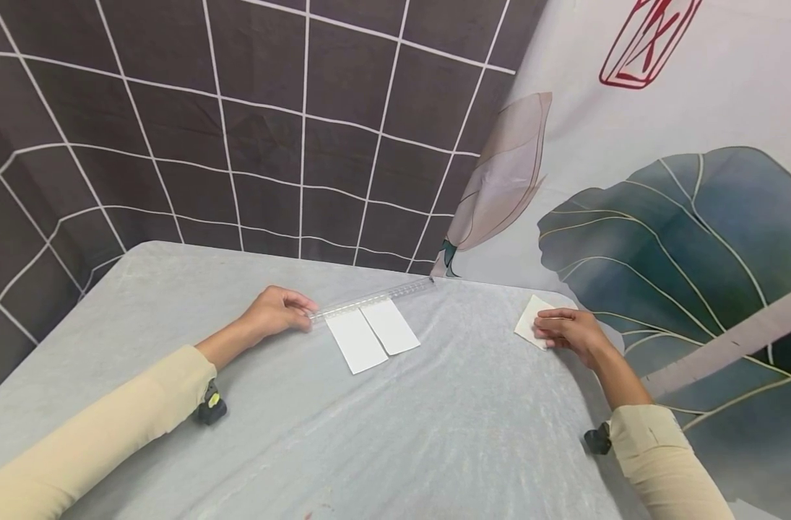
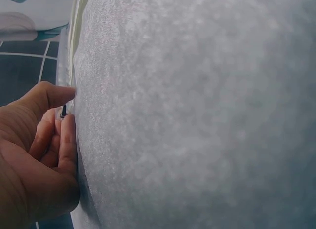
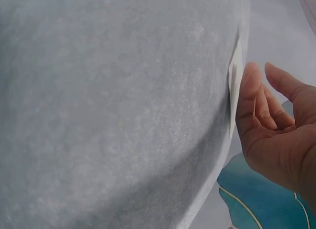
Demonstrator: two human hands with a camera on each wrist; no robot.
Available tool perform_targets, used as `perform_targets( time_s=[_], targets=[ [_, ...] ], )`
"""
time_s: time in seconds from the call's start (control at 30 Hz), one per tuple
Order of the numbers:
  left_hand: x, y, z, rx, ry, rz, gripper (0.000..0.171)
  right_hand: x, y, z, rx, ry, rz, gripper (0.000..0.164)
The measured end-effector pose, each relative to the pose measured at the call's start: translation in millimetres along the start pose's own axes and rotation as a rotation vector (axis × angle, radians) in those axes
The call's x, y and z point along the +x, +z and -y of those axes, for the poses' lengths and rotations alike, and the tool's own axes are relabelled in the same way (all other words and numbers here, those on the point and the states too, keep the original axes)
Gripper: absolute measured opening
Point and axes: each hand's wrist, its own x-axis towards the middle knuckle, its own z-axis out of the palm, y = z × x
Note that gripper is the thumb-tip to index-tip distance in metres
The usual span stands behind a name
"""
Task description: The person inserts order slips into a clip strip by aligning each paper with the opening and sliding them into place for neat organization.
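Observation:
A clear plastic ruler [image 1: 404,290] lies slantwise along the far ends of two white paper pieces [image 1: 358,345], which sit side by side on the grey cloth. My left hand [image 1: 279,312] pinches the ruler's near-left end between thumb and fingers. In the left wrist view, the left hand [image 2: 39,150] has a small dark spot of the ruler's end showing between its fingertips. Over at the right, my right hand [image 1: 569,331] rests its fingertips on a cream paper piece [image 1: 527,323]. The right wrist view shows the right hand [image 3: 276,125] with its thumb held apart from the paper.
A grey cloth [image 1: 467,433] covers the table, with light wrinkles. Behind it hangs a dark curtain [image 1: 258,144] with a white grid. A white sheet with a printed leaf [image 1: 681,238] borders the table's right edge.

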Motion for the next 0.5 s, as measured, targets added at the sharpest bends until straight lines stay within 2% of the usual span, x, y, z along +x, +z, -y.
perform_targets(
  time_s=[0.33,0.5],
  targets=[
    [-0.2,0.1,0.6,0.004,0.000,0.000,0.048,2.1,-2.2,-1.0,0.022,0.029,-0.003,0.047],
    [-0.1,-0.3,0.6,0.001,-0.001,0.002,0.048,1.8,-1.9,-2.3,0.005,0.039,-0.028,0.049]
  ],
)
